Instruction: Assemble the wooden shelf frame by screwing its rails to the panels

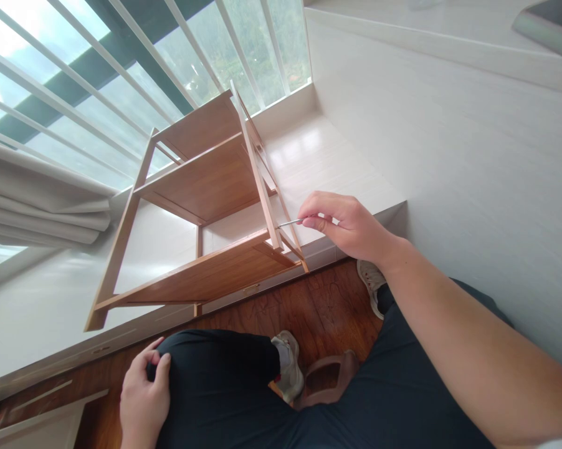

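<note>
A wooden shelf rack (210,181) with three boards rests tilted on the pale window ledge. My right hand (339,221) is closed, pinching a thin metal hex key (289,222) between thumb and fingers. The key's far tip meets the side post of the rack near its lowest board, where the screw head is too small to make out. Down at the lower left, my left hand (145,390) lies over my knee, thumb and index finger apart, with nothing in it. Its other fingers are partly hidden.
Barred windows (98,75) stand behind the rack, with a grey curtain (38,199) at the left. A white wall (472,156) rises on the right. Below are the dark wood floor (318,305), my shoes and a brown stool (330,380) between my legs.
</note>
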`<move>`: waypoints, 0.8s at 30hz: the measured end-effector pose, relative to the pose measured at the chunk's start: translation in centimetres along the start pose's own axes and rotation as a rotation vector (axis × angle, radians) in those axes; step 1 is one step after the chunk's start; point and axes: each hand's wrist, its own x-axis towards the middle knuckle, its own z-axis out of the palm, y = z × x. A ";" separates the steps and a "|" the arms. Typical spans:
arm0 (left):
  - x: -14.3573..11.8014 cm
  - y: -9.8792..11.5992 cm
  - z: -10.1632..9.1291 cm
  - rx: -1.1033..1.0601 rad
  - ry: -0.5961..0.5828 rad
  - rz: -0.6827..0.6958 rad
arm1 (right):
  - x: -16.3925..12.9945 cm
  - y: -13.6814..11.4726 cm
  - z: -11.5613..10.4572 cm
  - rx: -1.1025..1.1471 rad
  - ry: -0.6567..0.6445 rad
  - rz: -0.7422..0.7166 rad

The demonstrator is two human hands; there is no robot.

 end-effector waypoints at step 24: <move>0.1 -0.4 0.3 -0.007 0.025 0.013 | -0.1 -0.7 0.6 0.221 0.015 0.295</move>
